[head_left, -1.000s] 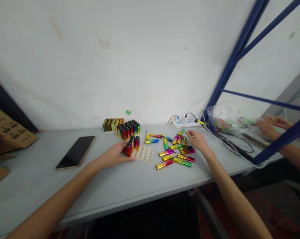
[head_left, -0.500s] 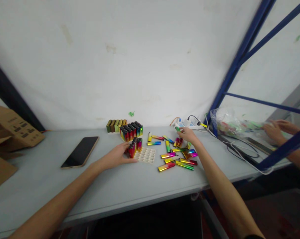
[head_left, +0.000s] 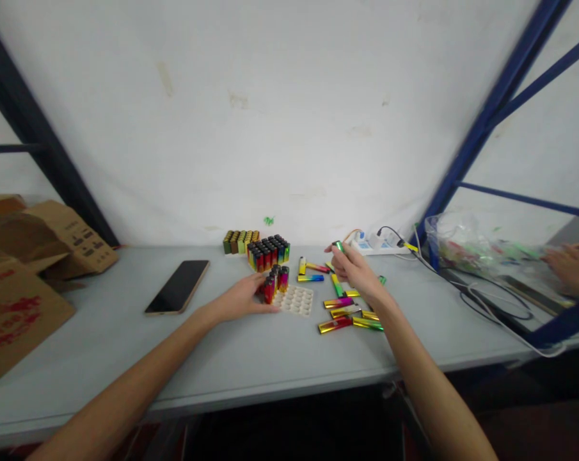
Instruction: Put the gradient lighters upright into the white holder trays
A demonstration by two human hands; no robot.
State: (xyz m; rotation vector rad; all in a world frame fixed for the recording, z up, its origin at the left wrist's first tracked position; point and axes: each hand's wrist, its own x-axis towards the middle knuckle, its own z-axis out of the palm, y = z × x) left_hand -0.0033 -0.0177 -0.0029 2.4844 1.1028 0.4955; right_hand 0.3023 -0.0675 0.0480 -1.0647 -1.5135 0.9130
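Observation:
My left hand point(head_left: 248, 296) curls around the left end of a white tray point(head_left: 301, 302) with round holes, thumb along its front edge. Several shiny lighters point(head_left: 283, 279) in red, purple and gold stand upright at that end; my fingers partly hide them. Raised above the table, my right hand point(head_left: 354, 267) is closed on a green metallic lighter point(head_left: 338, 246), whose end shows by the fingertips. Beneath and beside that hand, loose lighters point(head_left: 338, 303) in rainbow colours lie flat on the table, some hidden by my forearm.
Behind stand a block of black-topped lighters point(head_left: 269, 251) and a gold-green block point(head_left: 240, 241). A phone point(head_left: 178, 288) and cardboard boxes point(head_left: 25, 301) are at left. A power strip point(head_left: 375, 244), cables, a plastic bag point(head_left: 462, 243) and another person's hand point(head_left: 570, 269) are at right.
My right hand has lifted and turned with the green lighter, moving left relative to the power strip. My left hand keeps its place at the tray. The whole view has shifted.

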